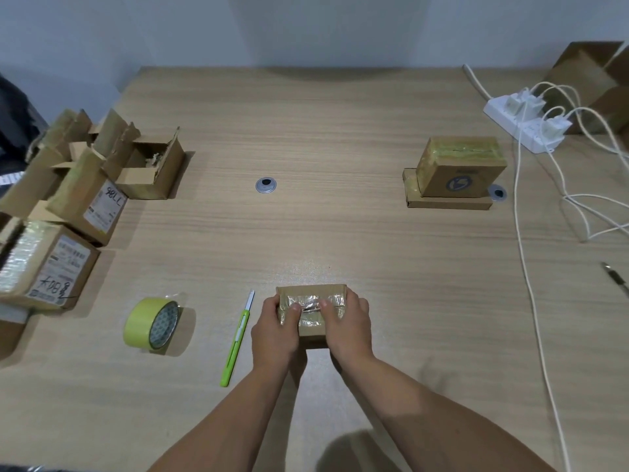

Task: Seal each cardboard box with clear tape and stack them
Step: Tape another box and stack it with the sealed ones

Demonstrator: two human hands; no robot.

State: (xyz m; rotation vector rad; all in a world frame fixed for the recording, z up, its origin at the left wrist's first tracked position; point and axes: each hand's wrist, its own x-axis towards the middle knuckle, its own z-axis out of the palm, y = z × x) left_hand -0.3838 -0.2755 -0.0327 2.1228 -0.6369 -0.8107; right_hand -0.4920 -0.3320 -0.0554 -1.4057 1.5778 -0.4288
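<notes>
At the near edge of the desk [323,131], the left hand [275,332] and right hand [349,327] both grip a small cardboard box [311,323], thumbs pressing the tape on its top; it looks nearly sealed. Two taped boxes [459,168] already sit stacked at far right. Several open boxes [149,165] wait at the left, so most of the work remains. The tape roll [153,323] and cutter [236,338] lie left of the hands.

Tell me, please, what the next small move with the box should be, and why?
Probably lift the box and carry it to the stack at the far right. Clear tape already covers its top, the left hand and right hand both grip it, thumbs on the tape, and the roll and cutter lie apart to its left, so sealing looks done.
</notes>
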